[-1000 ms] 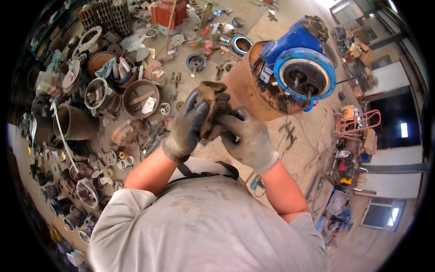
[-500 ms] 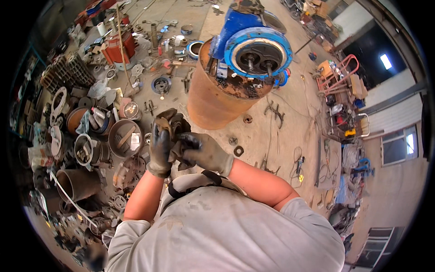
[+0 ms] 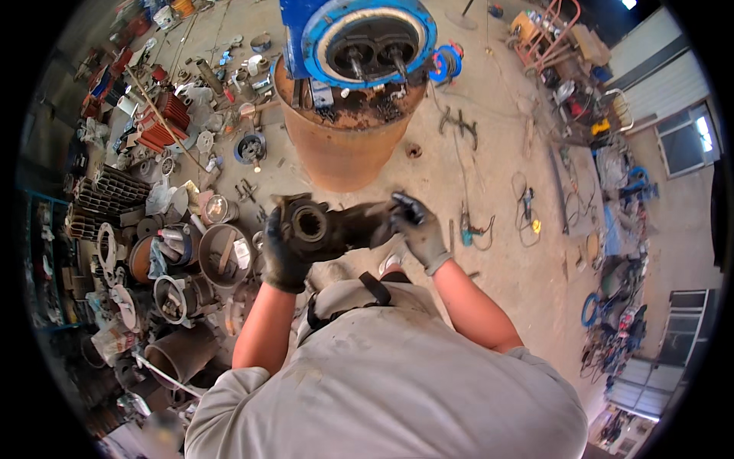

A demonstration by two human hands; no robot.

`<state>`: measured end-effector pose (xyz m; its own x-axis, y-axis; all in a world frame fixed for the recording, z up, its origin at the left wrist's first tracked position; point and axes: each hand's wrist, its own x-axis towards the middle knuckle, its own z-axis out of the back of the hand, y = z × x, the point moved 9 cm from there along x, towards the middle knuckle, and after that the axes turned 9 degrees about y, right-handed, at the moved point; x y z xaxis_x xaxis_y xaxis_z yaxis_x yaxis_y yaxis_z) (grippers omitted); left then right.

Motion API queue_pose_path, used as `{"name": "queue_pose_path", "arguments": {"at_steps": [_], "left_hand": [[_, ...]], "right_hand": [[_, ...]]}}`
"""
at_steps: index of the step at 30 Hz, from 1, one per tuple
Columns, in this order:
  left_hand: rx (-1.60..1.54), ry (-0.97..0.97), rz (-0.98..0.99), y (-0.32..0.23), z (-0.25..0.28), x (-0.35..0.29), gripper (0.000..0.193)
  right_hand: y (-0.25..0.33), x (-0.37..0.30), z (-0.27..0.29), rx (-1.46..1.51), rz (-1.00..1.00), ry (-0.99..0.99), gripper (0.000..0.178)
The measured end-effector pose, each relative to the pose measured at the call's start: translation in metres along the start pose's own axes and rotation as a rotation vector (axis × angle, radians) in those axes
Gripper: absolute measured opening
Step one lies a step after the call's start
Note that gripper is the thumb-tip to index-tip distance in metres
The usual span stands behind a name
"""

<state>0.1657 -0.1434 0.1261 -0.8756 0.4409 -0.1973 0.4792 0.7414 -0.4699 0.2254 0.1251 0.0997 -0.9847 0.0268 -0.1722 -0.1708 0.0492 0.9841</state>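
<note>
Both of my gloved hands hold a dark, greasy lobed rotor (image 3: 340, 232) in front of my waist. A round hub with a toothed bore faces up near its left end. My left hand (image 3: 283, 256) wraps round that end, fingers along its outer side. At the opposite end is my right hand (image 3: 417, 229), its fingers bent at the rotor's tip, where the outline is blurred. Beyond them a blue pump housing (image 3: 306, 46) rests on a rusty drum (image 3: 336, 157), its round opening facing me. Two shaft ends stick out inside that opening.
Metal parts and tubs, including a round bin (image 3: 246, 256), crowd the floor at left. A puller (image 3: 459, 126), a drill (image 3: 468, 229) and a corded tool (image 3: 527, 205) lie to the right. A blue cable reel (image 3: 446, 63) stands beside the drum.
My hands have moved apart, the right one outward. The rotor has turned, so its toothed bore now shows. The view has shifted, and the drum and pump sit higher in it.
</note>
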Motion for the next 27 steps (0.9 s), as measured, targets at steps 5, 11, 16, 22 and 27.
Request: {"name": "queue_pose_path", "arguments": {"at_steps": [5, 11, 16, 22, 27], "left_hand": [[0.046, 0.158, 0.166, 0.066, -0.047, 0.037, 0.058], [0.138, 0.179, 0.437, 0.151, -0.089, 0.083, 0.049], [0.479, -0.061, 0.484, 0.201, -0.05, 0.125, 0.052], [1.187, -0.166, 0.469, 0.235, -0.034, 0.172, 0.04], [1.683, 0.15, 0.405, 0.286, -0.07, 0.214, 0.028]], "right_hand": [[0.04, -0.02, 0.018, 0.203, 0.036, -0.076, 0.038], [0.006, -0.009, 0.054, -0.031, 0.003, 0.012, 0.071], [0.006, 0.007, 0.105, -0.302, 0.187, 0.037, 0.099], [-0.036, 0.009, 0.166, -0.523, 0.042, -0.031, 0.134], [-0.05, 0.026, 0.198, -0.478, 0.025, 0.082, 0.133]]}}
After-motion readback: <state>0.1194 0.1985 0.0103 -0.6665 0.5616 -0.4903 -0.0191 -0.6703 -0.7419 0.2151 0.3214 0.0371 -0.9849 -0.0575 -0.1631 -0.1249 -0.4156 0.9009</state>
